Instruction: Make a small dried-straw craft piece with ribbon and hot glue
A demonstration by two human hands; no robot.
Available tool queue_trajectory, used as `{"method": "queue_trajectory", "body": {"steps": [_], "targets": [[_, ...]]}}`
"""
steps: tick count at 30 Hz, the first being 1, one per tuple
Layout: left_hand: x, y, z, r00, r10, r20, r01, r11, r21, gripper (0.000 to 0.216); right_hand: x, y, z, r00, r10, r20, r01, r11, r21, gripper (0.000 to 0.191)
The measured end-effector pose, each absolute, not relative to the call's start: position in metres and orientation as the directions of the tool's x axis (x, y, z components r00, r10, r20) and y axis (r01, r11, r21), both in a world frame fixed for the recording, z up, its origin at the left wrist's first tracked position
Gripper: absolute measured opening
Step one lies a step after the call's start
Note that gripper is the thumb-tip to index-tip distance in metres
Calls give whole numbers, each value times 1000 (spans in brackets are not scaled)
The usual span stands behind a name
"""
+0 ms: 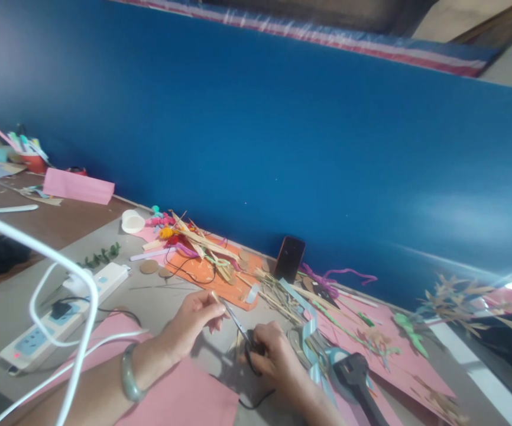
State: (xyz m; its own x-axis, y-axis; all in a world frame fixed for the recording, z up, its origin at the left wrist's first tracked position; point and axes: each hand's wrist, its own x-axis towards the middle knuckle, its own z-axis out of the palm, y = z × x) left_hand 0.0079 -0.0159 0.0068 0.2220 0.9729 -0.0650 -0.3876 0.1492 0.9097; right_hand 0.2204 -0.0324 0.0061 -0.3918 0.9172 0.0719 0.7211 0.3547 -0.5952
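Note:
My right hand (276, 355) is closed round the dark handles of a pair of scissors (237, 319). Their metal blades point up and left, toward the fingers of my left hand (198, 313). Between thumb and fingers, my left hand pinches a small pale tan piece (214, 296), too small to name for sure. The blade tips are at or very near this piece; whether they touch it I cannot tell. A jade-green bangle (130, 373) circles my left wrist. Below both hands lies a pink sheet (189, 393).
A power strip (29, 343) and looping white cable (93, 296) occupy the left. Behind my hands, dried stalks and orange paper (189, 269) form clutter. A phone (290, 257) leans on the blue partition (256, 136). At right are blue ribbon (309, 331) and a black-handled tool (353, 370).

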Motion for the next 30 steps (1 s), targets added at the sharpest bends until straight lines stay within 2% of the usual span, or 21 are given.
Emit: {"method": "queue_trajectory", "body": {"steps": [5, 10, 13, 15, 19, 21, 25, 30], "targets": [[8, -14, 7, 197, 973, -117, -336, 179, 925, 26, 217, -36, 18, -366, 929, 55, 694, 312, -650, 28], [9, -17, 6, 337, 942, 0, -117, 41, 992, 20, 215, -42, 27, -380, 924, 28, 717, 314, -623, 22], [10, -20, 6, 383, 923, 46, -97, -9, 995, 15, 215, -42, 24, -366, 930, 41, 654, 288, -699, 24], [12, -21, 6, 409, 912, 27, -107, 19, 994, 16, 214, -42, 19, -330, 942, 61, 563, 248, -788, 24], [15, -24, 1, 545, 832, -103, -49, 154, 987, 20, 208, -43, 10, -263, 962, 74, 372, 172, -912, 16], [17, -26, -1, 587, 795, -154, -7, 195, 981, 16, 204, -44, 6, -258, 963, 77, 323, 161, -933, 11], [19, -29, -6, 599, 776, -195, 54, 203, 978, 5, 199, -46, 1, -260, 962, 82, 279, 156, -948, 15], [20, -27, -8, 578, 793, -193, 6, 233, 973, 3, 197, -48, 0, -239, 969, 65, 300, 137, -944, 16]]}}
